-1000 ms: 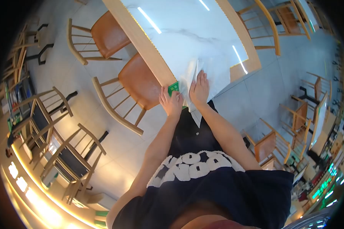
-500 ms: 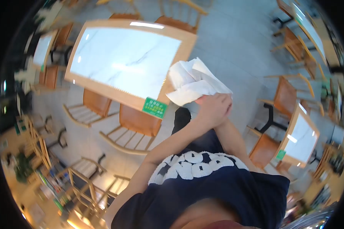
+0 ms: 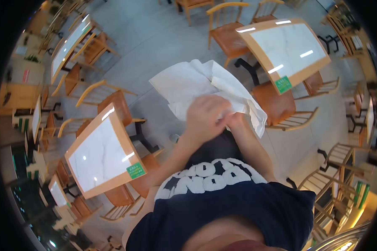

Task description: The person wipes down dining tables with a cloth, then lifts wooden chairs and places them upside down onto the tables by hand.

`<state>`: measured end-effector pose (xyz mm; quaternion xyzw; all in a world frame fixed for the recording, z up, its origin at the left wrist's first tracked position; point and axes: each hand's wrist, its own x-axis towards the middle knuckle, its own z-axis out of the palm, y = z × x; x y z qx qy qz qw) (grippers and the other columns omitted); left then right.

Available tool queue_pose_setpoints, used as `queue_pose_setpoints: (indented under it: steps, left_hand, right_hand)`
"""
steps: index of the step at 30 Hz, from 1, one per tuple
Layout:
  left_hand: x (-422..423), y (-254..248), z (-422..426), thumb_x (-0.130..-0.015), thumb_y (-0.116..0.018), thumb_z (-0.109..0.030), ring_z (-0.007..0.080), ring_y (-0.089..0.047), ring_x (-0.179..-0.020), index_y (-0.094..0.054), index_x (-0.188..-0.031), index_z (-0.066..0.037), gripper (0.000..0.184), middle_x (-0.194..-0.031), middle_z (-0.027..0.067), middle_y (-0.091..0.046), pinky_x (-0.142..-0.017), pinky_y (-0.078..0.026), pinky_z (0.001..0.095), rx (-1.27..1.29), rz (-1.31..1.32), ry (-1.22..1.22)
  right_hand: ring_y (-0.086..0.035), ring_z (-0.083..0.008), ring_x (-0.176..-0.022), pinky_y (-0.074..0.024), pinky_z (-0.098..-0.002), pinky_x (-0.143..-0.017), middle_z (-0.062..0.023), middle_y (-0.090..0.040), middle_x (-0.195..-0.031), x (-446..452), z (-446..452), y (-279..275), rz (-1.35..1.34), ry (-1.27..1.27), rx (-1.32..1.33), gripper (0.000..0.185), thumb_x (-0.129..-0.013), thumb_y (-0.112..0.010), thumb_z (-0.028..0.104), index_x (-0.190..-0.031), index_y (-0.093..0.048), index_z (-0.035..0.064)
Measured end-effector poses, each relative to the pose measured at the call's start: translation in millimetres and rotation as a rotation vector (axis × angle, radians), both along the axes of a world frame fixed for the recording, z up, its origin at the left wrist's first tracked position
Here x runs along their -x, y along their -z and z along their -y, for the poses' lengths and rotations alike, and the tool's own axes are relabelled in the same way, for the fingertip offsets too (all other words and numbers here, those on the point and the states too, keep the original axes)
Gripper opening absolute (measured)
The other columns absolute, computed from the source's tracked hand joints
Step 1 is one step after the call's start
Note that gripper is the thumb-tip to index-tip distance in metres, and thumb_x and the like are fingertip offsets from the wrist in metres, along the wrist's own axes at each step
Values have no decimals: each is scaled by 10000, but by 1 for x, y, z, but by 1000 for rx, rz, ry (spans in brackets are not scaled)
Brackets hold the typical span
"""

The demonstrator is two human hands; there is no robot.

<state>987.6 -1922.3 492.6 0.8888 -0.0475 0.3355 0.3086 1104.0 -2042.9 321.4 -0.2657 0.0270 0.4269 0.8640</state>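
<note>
A large white cloth (image 3: 184, 81) spreads out in front of me, loosely folded, its right side hanging down past my wrist. My left hand (image 3: 207, 113) lies over the near edge of the cloth, slightly blurred, with its fingers bent toward the right and closed on the fabric. Close beside it, my right hand (image 3: 237, 120) is closed on a gathered part of the same cloth. The fingertips of both hands are partly hidden by the fabric and by each other.
Wood-edged tables with white marble-look tops stand at left (image 3: 100, 152) and upper right (image 3: 289, 50). Each has a green sign (image 3: 283, 84) at a corner. Brown-seated wooden chairs (image 3: 276, 104) surround them. Grey floor (image 3: 155, 46) runs between. More furniture lines the far edges.
The cloth has gone from a bunched bundle to a wider spread. My hands have shifted slightly left. The view has turned, with one near table replaced by tables on both sides.
</note>
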Motion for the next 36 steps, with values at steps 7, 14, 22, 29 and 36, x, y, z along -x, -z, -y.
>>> queue_pose_setpoints:
  steps: [7, 14, 22, 29, 36]
  left_hand:
    - [-88, 19, 30, -797, -786, -230, 295, -617, -941, -691, -1115, -107, 354, -992, 42, -701, -913, -445, 446, -12, -242, 36]
    - [-127, 3, 36, -831, -768, -172, 234, -656, -842, -726, -1065, -147, 239, -919, 13, -647, -705, -531, 370, -155, -369, 563]
    - [-196, 0, -28, -855, -765, -129, 179, -639, -605, -747, -1078, -119, 223, -801, 4, -673, -544, -510, 308, 162, -414, 821]
    - [-319, 18, -46, -839, -761, -97, 180, -649, -637, -736, -1015, -122, 180, -759, 9, -661, -562, -507, 319, 3, -256, 883]
    - [-406, 37, -9, -828, -763, -62, 253, -681, -806, -744, -1033, -71, 207, -933, 67, -721, -662, -549, 342, 114, -323, 903]
  right_hand:
    - [-338, -384, -1504, -276, -516, -1228, -222, -370, -1607, -57, 46, -4, -46, 183, -38, 614, -1049, -464, 310, -1567, -357, -2]
    - [-330, -380, -1507, -275, -513, -1228, -218, -355, -1615, -106, 32, 4, -95, 297, -30, 617, -1049, -469, 305, -1573, -345, 3]
    - [-322, -375, -1511, -274, -508, -1228, -214, -337, -1624, -177, 33, 4, -80, 559, 86, 621, -1050, -474, 300, -1580, -332, 8]
    - [-314, -370, -1514, -273, -505, -1229, -210, -322, -1631, -202, 85, 5, -125, 914, 214, 626, -1050, -478, 295, -1586, -321, 13]
    - [-307, -366, -1517, -272, -501, -1229, -207, -306, -1639, -201, 159, 6, -206, 1219, 310, 631, -1051, -483, 290, -1592, -309, 17]
